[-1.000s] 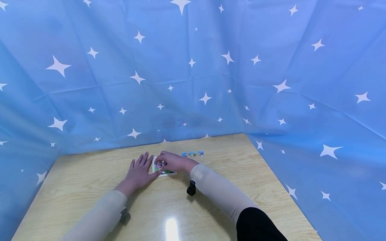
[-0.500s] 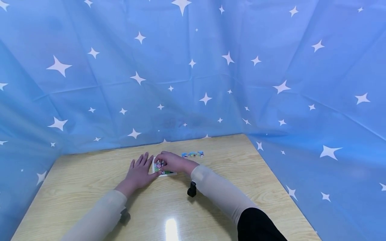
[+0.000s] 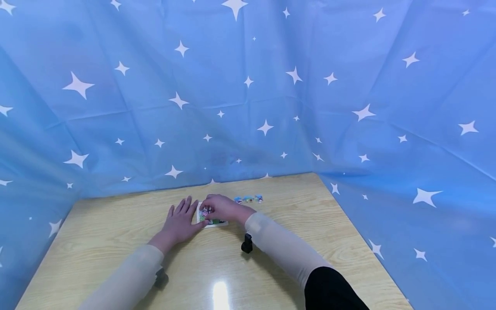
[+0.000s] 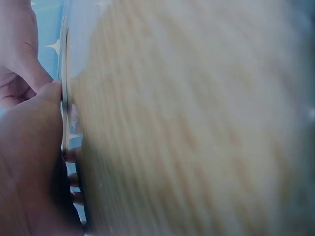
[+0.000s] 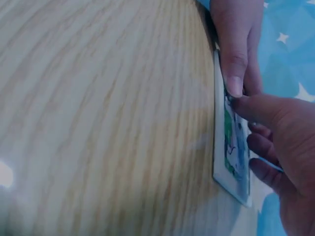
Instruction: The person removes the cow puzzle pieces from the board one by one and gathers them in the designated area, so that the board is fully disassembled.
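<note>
A small jigsaw puzzle board (image 3: 215, 224) with a white rim and a colourful picture lies on the wooden table, edge-on and closer in the right wrist view. My left hand (image 3: 179, 224) is spread flat at its left side, with the thumb (image 5: 235, 83) pressing the near left part of the board. The right hand (image 3: 222, 207) reaches over from the right, its bent thumb and fingers pinching at a puzzle piece in the picture. That piece is mostly hidden by the hand. Both thumbs meet close together in the wrist views.
Three loose puzzle pieces (image 3: 248, 199) lie in a row on the table (image 3: 294, 232), behind and to the right of the board. A blue curtain with white stars (image 3: 232, 107) hangs along the table's far and right edges.
Both hands keep nearly the same place at the board. The right fingers shift only slightly over the picture, and the head view drifts a little.
</note>
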A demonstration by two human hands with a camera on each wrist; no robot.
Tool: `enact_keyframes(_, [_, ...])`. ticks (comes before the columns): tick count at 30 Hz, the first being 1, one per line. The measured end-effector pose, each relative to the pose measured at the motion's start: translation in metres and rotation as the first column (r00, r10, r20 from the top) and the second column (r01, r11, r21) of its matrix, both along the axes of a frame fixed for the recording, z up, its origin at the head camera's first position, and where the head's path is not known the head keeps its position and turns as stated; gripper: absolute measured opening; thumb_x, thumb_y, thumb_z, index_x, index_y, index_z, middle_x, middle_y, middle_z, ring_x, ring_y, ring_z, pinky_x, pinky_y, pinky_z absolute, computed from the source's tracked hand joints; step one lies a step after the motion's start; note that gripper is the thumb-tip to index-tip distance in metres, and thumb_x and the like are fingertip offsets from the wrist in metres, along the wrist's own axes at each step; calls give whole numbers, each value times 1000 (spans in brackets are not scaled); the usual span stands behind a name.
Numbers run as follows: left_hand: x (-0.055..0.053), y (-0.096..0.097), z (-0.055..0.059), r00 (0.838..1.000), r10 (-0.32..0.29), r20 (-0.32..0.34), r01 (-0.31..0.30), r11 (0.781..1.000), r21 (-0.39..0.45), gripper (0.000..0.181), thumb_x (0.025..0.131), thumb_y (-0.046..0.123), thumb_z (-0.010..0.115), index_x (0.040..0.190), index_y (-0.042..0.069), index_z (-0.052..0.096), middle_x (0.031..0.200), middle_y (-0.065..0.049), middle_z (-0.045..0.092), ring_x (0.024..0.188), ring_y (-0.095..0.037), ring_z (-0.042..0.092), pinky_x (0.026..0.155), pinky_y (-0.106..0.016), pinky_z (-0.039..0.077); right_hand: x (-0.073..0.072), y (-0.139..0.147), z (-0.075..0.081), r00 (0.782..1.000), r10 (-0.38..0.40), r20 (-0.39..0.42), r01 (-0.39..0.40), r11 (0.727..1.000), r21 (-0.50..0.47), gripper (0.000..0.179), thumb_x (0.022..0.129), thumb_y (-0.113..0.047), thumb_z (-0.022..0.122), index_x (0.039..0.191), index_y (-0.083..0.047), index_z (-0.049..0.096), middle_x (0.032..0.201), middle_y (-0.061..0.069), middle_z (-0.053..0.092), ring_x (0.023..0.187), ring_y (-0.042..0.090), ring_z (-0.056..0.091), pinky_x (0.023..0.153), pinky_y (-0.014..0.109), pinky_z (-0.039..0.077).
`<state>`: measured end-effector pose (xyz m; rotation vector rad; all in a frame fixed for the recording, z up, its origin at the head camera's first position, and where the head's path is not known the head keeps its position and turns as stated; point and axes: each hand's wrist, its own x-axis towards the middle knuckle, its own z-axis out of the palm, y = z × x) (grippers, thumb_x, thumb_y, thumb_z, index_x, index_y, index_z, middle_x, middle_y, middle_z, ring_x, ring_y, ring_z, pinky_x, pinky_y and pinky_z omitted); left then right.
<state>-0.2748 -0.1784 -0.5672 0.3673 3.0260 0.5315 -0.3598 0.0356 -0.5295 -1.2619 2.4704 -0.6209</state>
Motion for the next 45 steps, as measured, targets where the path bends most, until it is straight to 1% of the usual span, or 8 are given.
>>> enact_keyframes(5, [1,1,1,1000,0,5,0,1000,-6,99,107,75,51,175,5,30,182,-25,17,167,-50,15,129,-77,8,4,8,-1,998,-11,-65,8,999,-34,34,107,-21,76,140,-14,76,114,-5,64,88,3,61,80,20,54])
enact_keyframes(8, [0,1,1,1000,1,5,-1,1000,-7,98,108,73,51,174,4,30,182,-25,17,167,-49,15,128,-78,8,5,16,-2,997,-35,-73,30,997,-74,34,108,-20,74,141,-15,75,113,-7,62,83,5,58,77,21,52])
enact_keyframes(12, [-1,1,1,1000,1,2,-1,1000,-15,99,107,74,52,174,4,31,182,-26,17,167,-50,15,128,-78,9,7,28,0,997,-63,-53,56,990,-127,35,107,-19,74,141,-14,75,112,-8,62,81,6,59,74,23,54])
enact_keyframes(15, [-1,1,1,1000,2,5,-2,1000,-13,99,107,74,52,174,4,31,181,-26,17,167,-50,16,128,-78,9,8,36,4,995,-82,-48,74,986,-150,34,107,-19,75,140,-12,75,112,-8,63,84,7,62,75,23,56])
enact_keyframes(22, [1,3,5,1000,9,8,-9,1000,0,97,107,70,54,174,3,31,181,-26,18,167,-51,16,129,-77,8,9,53,7,992,-119,-30,113,981,-160,31,106,-17,75,137,-14,77,111,-9,63,84,8,61,74,25,56])
enact_keyframes(27, [1,3,5,1000,8,15,-8,1000,3,98,107,72,54,174,4,31,181,-26,17,167,-50,15,129,-76,7,10,66,7,991,-135,-23,130,977,-167,29,105,-16,76,134,-15,79,109,-8,65,87,9,62,77,27,57])
enact_keyframes(35, [0,2,2,1000,2,28,-3,1000,23,101,106,73,54,174,3,29,182,-27,14,167,-51,11,129,-76,4,13,82,7,986,-168,15,168,966,-197,30,105,-16,77,135,-13,78,111,-6,65,94,11,64,84,31,58])
enact_keyframes(45, [-1,2,-1,1000,3,25,-4,1000,23,102,105,74,53,175,4,29,182,-26,14,168,-50,11,130,-75,4,13,99,5,979,-201,22,201,949,-241,29,102,-11,78,131,-10,80,110,1,67,91,11,63,81,31,58])
